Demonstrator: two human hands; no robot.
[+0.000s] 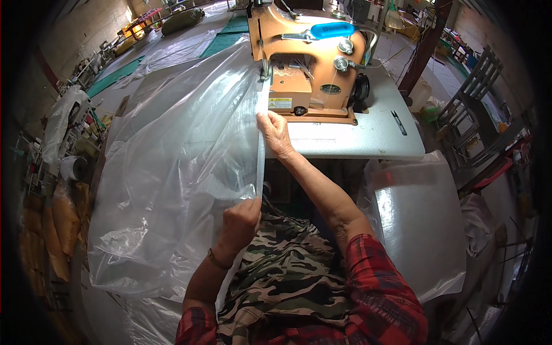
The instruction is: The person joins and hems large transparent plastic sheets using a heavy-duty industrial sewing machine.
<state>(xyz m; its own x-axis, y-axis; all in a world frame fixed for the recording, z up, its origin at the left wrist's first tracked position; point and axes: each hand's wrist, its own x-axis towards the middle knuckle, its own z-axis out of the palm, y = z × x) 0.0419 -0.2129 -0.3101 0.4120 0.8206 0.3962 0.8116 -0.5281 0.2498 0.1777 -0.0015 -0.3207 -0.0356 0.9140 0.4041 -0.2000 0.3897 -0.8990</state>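
Observation:
A large sheet of clear plastic (178, 167) spreads over the left side of the table and droops toward my lap. Its folded right edge runs up to the needle area of an orange-tan sewing machine (330, 75). Close in front of the machine, my right hand (275, 132) pinches that edge between thumb and fingers. Farther down the same edge, near my lap, my left hand (241, 221) is closed on the plastic in a fist. Between the two hands the edge is stretched straight.
Black thread snips (398, 123) lie on the pale table (368, 141) right of the machine. Another stack of clear plastic (422, 224) hangs at my right. Metal racks (474, 103) stand at far right, and a cluttered shelf (72, 138) with wrapped rolls stands at left.

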